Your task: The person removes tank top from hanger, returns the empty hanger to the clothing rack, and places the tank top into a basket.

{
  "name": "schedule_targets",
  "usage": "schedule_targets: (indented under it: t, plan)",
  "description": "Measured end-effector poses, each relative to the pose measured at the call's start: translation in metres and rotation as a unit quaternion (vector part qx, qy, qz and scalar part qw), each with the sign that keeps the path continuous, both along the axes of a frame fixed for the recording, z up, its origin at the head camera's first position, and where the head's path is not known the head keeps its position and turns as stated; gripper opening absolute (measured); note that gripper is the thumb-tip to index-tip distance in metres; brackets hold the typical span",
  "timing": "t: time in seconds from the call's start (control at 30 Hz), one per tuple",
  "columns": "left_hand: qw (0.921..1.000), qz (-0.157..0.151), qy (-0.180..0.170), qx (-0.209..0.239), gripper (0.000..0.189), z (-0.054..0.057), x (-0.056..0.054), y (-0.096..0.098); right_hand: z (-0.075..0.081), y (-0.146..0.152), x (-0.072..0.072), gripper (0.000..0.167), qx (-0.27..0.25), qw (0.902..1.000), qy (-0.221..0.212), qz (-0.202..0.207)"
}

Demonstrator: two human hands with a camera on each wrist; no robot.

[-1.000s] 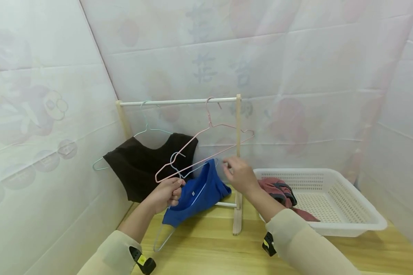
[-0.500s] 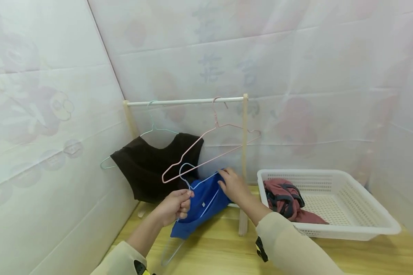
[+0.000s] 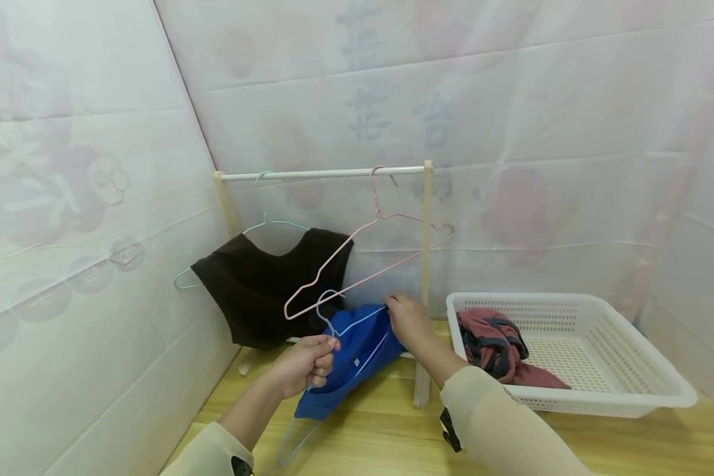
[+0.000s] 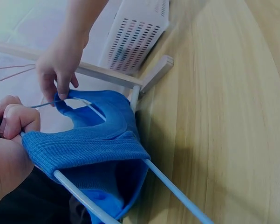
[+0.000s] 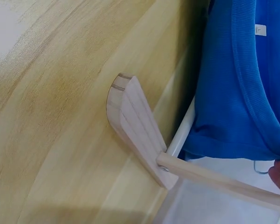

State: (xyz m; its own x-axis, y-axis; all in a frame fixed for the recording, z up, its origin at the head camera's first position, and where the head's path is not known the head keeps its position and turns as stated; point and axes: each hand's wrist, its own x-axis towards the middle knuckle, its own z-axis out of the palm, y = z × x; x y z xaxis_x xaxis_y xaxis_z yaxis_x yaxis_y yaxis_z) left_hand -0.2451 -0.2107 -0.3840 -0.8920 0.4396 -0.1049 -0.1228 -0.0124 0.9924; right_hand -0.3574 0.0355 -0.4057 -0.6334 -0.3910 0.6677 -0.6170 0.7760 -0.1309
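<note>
Left hand (image 3: 309, 363) grips light-blue hanger (image 4: 177, 191), right hand (image 3: 410, 325) pinches blue ribbed top (image 3: 340, 396): apparently fitting step; next move likely calls for straightening.

A worktop (image 3: 413, 443) of yellowish wood with streaky grain lies under soft, diffuse light. Behind the worktop rises a pale, creased back panel (image 3: 571, 145), faintly printed with pinkish blotches and bluish characters; a left panel (image 3: 83, 205) with washed-out figures and a plainer right panel (image 3: 705, 277) flank the worktop.
</note>
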Motion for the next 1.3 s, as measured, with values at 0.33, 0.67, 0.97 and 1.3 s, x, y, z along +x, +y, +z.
schedule_targets:
  t: [0.33, 0.67, 0.97, 1.3]
  plan:
    - [0.9992, -0.035, 0.013, -0.012, 0.025, 0.000, 0.003, -0.028, 0.003, 0.003, 0.002, 0.009, -0.006, 0.9991, 0.042, -0.009]
    - [0.9978, -0.029, 0.033, -0.049, 0.026, -0.004, 0.010, -0.050, 0.005, 0.007, 0.012, 0.008, 0.001, 0.9995, 0.009, -0.030]
    - [0.9900, 0.014, 0.082, -0.114, 0.048, -0.004, 0.009, -0.059, 0.003, 0.011, 0.015, 0.008, -0.003, 0.9976, -0.042, -0.056]
    - [0.9780, 0.026, 0.154, -0.139, 0.048, -0.007, 0.007, -0.067, 0.000, 0.012, 0.017, 0.007, -0.004, 0.9942, -0.079, -0.073]
